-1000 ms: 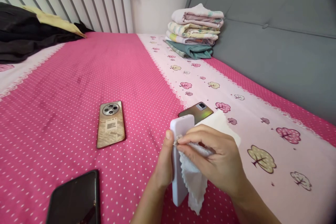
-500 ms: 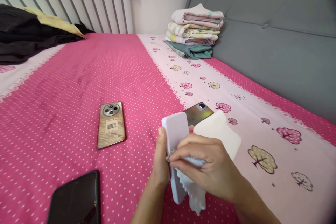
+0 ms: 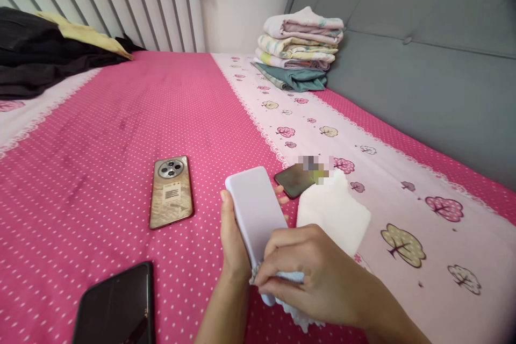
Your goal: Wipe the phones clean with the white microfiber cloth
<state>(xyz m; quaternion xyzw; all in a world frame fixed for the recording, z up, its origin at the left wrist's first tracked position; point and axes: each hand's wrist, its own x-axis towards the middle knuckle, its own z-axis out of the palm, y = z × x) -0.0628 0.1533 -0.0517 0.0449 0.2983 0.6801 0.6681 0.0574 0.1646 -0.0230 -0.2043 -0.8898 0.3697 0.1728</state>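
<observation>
A pale lavender phone case, its smooth back toward me, is held tilted in my left hand. The thumb lies along its left edge and fingertips show past the right edge. Whether a phone sits inside it, I cannot tell. My right hand pinches a light blue cloth with a scalloped edge against the case's lower left edge. Behind my hands lie a dark phone, partly blurred, and a white cloth.
A gold phone with a round camera ring lies left of my hands. Nearer is a black phone. Folded linens are stacked against the grey headboard. Dark clothing lies at the far left on the pink bedspread.
The case has moved left and turned so more of its back shows. My right hand has slid the blue cloth down along the edge toward the case's lower end.
</observation>
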